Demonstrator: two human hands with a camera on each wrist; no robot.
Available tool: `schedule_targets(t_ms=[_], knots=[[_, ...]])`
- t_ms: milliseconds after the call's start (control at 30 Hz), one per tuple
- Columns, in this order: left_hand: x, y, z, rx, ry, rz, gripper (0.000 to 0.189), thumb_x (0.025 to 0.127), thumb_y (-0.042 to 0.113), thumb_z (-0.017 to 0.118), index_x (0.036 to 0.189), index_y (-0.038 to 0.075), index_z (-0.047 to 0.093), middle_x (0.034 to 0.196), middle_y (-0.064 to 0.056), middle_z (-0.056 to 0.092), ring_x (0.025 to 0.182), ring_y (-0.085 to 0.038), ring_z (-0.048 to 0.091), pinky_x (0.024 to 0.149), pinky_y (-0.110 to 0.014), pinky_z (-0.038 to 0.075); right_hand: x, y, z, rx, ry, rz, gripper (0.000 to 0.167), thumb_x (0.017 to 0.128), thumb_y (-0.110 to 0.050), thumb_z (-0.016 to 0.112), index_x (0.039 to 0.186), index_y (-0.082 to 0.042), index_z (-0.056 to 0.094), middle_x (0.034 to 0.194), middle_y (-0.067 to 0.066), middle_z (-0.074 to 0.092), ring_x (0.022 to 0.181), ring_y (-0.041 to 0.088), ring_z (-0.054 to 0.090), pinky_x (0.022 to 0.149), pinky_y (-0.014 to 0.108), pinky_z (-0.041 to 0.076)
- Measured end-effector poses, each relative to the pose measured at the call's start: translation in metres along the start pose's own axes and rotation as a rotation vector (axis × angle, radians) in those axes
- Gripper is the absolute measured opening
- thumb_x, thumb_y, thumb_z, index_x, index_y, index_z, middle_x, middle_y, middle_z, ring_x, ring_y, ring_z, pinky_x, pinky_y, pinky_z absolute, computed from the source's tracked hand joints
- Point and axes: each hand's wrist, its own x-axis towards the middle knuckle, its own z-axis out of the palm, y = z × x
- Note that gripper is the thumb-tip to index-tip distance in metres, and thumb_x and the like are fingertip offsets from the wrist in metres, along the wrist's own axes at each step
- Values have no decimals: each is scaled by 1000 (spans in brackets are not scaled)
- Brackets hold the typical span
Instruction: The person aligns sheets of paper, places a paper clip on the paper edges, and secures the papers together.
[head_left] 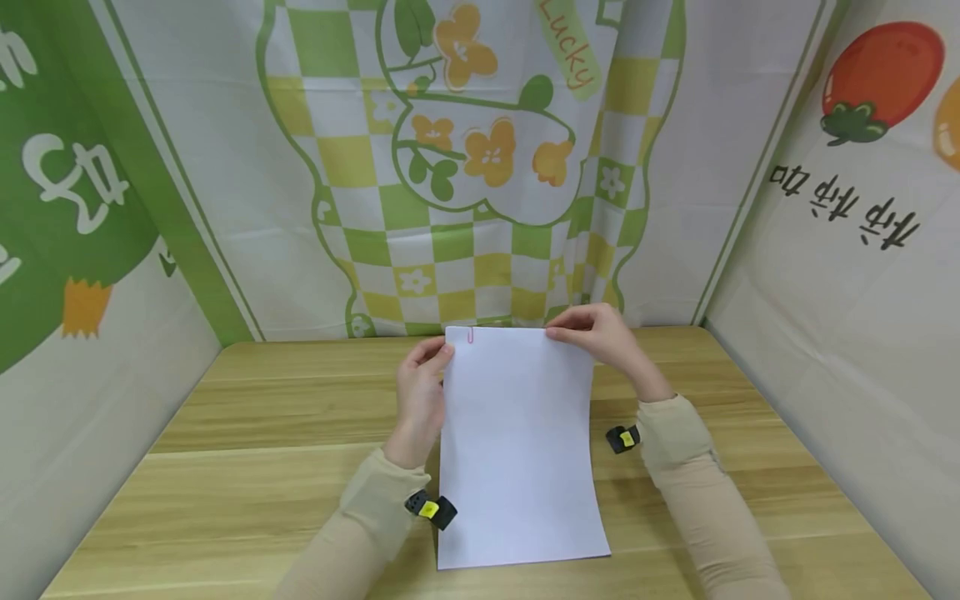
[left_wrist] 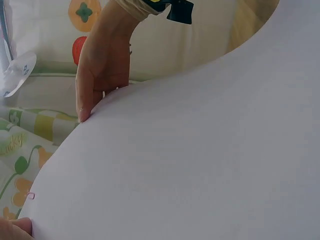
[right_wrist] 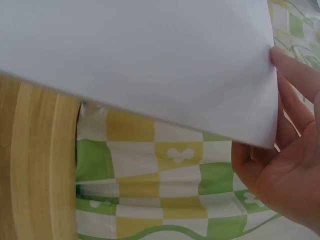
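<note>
White paper (head_left: pixel 517 450) is held up by its far end above the wooden table, its surface bowed. A pink paper clip (head_left: pixel 470 335) sits on its top edge near the left corner. My left hand (head_left: pixel 422 392) pinches the upper left edge, thumb in front and the other fingers partly behind the sheet. At the top edge toward the right corner, my right hand (head_left: pixel 606 340) pinches the paper between thumb and fingers. The right wrist view shows several of that hand's fingers (right_wrist: pixel 295 75) around the paper's edge. Whether it is one sheet or a stack, I cannot tell.
The wooden table (head_left: pixel 300 467) reaches back to a green-and-yellow checked curtain (head_left: pixel 480 275). Printed cloth walls stand at left (head_left: pixel 97 208) and right (head_left: pixel 840 292). A black strap with a yellow tag (head_left: pixel 431 508) hangs from the left cuff, and a similar strap (head_left: pixel 622 439) from the right.
</note>
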Motion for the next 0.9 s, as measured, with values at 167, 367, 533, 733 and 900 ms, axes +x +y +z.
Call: schedule_targets(t_ms=[167,367,533,733,900], knots=[[2,3,-2,-22,6,4,20,86,-6,62,80,12,66,82,2,57,80,-10,54,69,-23,45,1,22,2,33,45,32,24,87,-22,69,104,-5,71,106,12,69,78,14,54,71,28,46],[3,3,-5,-37,10,-9,21,86,-6,61,79,12,66,82,3,57,82,-11,54,70,-23,46,5,54,9,121,119,58,37,83,-32,73,114,-12,68,95,2,62,66,13,41,60,24,36],[5,4,-5,-42,15,-6,21,87,-5,61,79,14,66,83,3,57,83,-11,54,71,-25,46,0,59,12,220,130,119,53,83,-33,73,128,-12,57,101,12,67,78,11,57,66,25,49],[7,6,-5,-51,26,6,20,87,-5,61,79,13,65,83,2,56,82,-11,54,71,-25,45,-5,62,16,228,113,183,52,83,-33,73,125,-8,56,112,18,66,87,12,62,74,31,54],[10,6,-6,-47,30,13,17,87,-4,61,82,11,64,84,3,56,83,-11,53,70,-24,45,-9,67,19,201,90,194,46,84,-33,72,118,-4,60,105,16,68,83,12,62,77,40,55]])
